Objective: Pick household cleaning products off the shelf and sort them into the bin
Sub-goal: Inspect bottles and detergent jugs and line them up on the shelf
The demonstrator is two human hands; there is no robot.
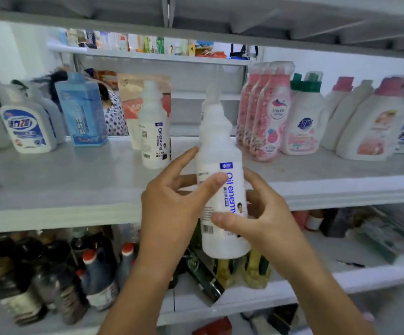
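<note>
Gripping a white Oil enemy bottle [220,160] upright just in front of the shelf [63,175] edge, both hands clamp it: the left hand [172,206] lays its thumb across the label, the right hand [263,213] pinches the lower body. A second matching bottle [153,134] stands on the shelf behind, between a blue bottle [82,110] and pink bottles [266,117]

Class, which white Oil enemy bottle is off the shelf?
The nearer bottle, gripped by the left hand and right hand; the other bottle stands on the shelf.
</note>
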